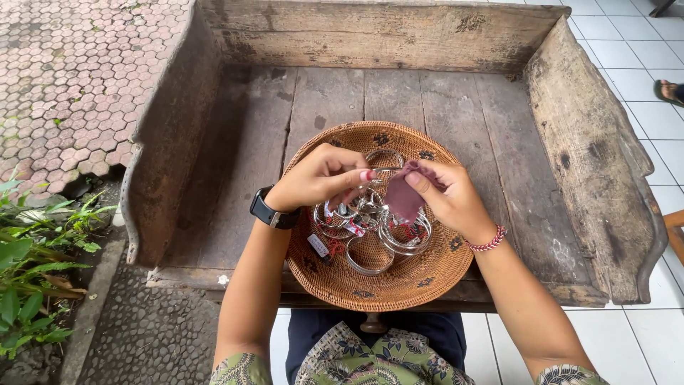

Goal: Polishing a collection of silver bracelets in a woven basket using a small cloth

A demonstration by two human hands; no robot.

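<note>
A thin silver metal bangle (373, 175) is held over the centre of a round woven rattan basket tray (434, 274), pinched at its 9 o'clock edge in the grip of the left hand (317, 178), thumb and fingertips pressed together on the rim. The right hand (450, 199), at 3 o'clock of the bangle, pinches a small soft mauve cloth (405, 196) against it, thumb on top of the fabric. As a judgement, the bangle looks stiff, light and smooth, hence likely slippery; a hold across the rim's edge seems firmer than one on its polished face, while the cloth is limp and folds to the fingers. Below the hands, toward 6 o'clock in the tray, lie more silver bangles (388, 246), several overlapping and some carrying small red-and-white tags (319, 246). The left wrist bears a black watch (273, 212); the right wrist bears a red braided bracelet (489, 240). The tray rests on a weathered grey wooden table with raised side boards (235, 142). Hexagonal paving (71, 78) lies at 10 o'clock, green plants (32, 264) at 8 o'clock, white floor tiles (641, 78) at 2 o'clock.
</note>
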